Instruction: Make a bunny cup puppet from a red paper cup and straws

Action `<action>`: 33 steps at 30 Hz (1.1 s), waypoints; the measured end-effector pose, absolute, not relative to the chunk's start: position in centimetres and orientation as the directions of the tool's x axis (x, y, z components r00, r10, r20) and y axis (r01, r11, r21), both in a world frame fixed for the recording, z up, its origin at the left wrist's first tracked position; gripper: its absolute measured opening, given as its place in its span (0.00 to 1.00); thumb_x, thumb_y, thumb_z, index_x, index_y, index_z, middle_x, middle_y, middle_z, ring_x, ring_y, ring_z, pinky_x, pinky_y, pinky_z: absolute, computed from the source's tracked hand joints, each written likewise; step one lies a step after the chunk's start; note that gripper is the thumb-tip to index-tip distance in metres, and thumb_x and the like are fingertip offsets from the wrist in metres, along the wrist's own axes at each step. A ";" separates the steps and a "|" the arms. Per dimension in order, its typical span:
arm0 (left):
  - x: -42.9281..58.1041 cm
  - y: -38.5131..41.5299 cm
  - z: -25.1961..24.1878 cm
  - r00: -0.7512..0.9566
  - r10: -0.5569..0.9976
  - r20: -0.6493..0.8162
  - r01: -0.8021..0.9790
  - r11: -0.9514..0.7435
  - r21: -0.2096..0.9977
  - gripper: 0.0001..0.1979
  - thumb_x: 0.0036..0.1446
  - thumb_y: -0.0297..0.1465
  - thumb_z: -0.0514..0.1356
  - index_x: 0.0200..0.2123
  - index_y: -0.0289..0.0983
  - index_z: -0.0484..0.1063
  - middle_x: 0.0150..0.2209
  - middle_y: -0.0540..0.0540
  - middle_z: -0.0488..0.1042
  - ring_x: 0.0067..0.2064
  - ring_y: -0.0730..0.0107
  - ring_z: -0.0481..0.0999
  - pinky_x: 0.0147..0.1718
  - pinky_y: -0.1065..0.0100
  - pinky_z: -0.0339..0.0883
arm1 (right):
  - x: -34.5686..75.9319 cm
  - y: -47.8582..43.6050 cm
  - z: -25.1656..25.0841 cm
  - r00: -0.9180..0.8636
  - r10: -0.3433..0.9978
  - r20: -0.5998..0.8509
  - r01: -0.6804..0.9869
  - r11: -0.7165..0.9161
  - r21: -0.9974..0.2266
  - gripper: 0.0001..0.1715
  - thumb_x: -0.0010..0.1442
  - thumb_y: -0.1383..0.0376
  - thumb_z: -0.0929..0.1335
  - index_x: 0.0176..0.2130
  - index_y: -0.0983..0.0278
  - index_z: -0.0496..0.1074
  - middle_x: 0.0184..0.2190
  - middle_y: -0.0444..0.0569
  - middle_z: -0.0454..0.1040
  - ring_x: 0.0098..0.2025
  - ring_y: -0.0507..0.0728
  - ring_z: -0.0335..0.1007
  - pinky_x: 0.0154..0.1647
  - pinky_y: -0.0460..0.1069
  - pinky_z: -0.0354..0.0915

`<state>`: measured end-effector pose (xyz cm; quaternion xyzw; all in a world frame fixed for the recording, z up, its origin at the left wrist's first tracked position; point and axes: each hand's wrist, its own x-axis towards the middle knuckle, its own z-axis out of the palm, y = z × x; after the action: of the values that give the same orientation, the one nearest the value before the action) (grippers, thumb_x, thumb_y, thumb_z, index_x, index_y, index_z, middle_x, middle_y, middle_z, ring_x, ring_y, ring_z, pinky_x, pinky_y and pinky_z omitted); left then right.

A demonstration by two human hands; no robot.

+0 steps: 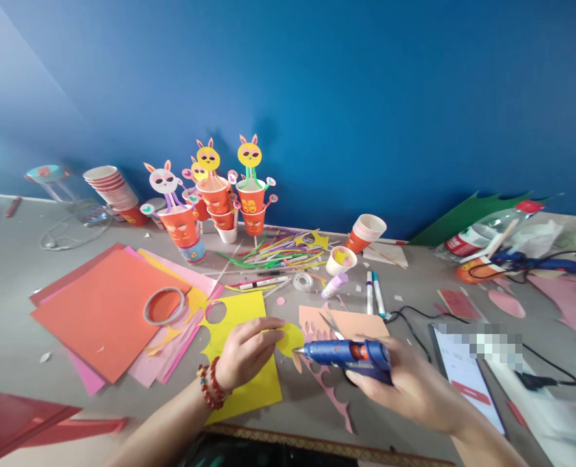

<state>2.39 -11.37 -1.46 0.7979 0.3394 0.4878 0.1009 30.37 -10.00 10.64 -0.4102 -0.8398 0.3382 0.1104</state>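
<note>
Two markers point(378, 295), scissors point(336, 330) lie beyond glue gun point(329, 352).

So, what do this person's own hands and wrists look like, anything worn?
Both are gloveless, with no sleeve in view. At the wrist of the left hand sit dark red bead strands, with a few beads in other colours. The right hand shows no jewellery.
</note>
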 end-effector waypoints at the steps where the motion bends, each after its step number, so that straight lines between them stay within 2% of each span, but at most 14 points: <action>1: 2.4 -11.4 -1.5 0.295 0.641 0.709 0.443 -0.749 0.493 0.14 0.62 0.19 0.55 0.48 0.38 0.71 0.45 0.39 0.80 0.45 0.66 0.82 0.42 0.68 0.77 | 30.4 -10.0 10.6 -0.641 0.762 -0.094 0.617 0.438 -0.654 0.06 0.57 0.67 0.65 0.29 0.63 0.71 0.23 0.42 0.74 0.25 0.52 0.67 0.28 0.43 0.61; 11: 2.4 -11.3 -1.5 0.298 0.639 0.709 0.441 -0.751 0.491 0.14 0.62 0.19 0.55 0.48 0.38 0.71 0.45 0.39 0.80 0.45 0.66 0.82 0.42 0.68 0.77 | 30.5 -9.9 10.3 -0.653 0.748 -0.119 0.623 0.440 -0.647 0.08 0.58 0.66 0.64 0.27 0.62 0.65 0.22 0.41 0.69 0.24 0.52 0.63 0.27 0.43 0.58; 17: 2.4 -11.3 -1.6 0.295 0.640 0.709 0.446 -0.749 0.490 0.15 0.62 0.18 0.55 0.48 0.38 0.71 0.46 0.39 0.80 0.46 0.66 0.81 0.42 0.68 0.77 | 30.5 -9.9 10.2 -0.639 0.755 -0.145 0.635 0.412 -0.654 0.07 0.59 0.66 0.64 0.29 0.62 0.67 0.23 0.41 0.69 0.25 0.51 0.63 0.28 0.43 0.59; 29: 2.2 -11.5 -1.6 0.305 0.649 0.697 0.437 -0.746 0.503 0.15 0.61 0.18 0.56 0.48 0.38 0.71 0.46 0.39 0.79 0.46 0.66 0.81 0.43 0.68 0.76 | 30.5 -10.0 10.2 -0.636 0.765 -0.101 0.618 0.427 -0.660 0.08 0.58 0.66 0.65 0.27 0.62 0.66 0.21 0.40 0.69 0.24 0.51 0.63 0.27 0.43 0.57; 33: 2.2 -11.4 -1.7 0.297 0.652 0.697 0.441 -0.742 0.506 0.16 0.61 0.18 0.55 0.48 0.38 0.71 0.46 0.39 0.79 0.46 0.66 0.81 0.43 0.68 0.76 | 30.6 -10.0 10.0 -0.635 0.766 -0.101 0.612 0.419 -0.670 0.08 0.57 0.67 0.65 0.27 0.62 0.69 0.21 0.40 0.69 0.24 0.51 0.63 0.26 0.43 0.57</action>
<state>2.19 -11.44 -1.68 0.7979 0.3425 0.4839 0.1091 30.59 -10.00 9.98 -0.4127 -0.8351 0.3465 0.1110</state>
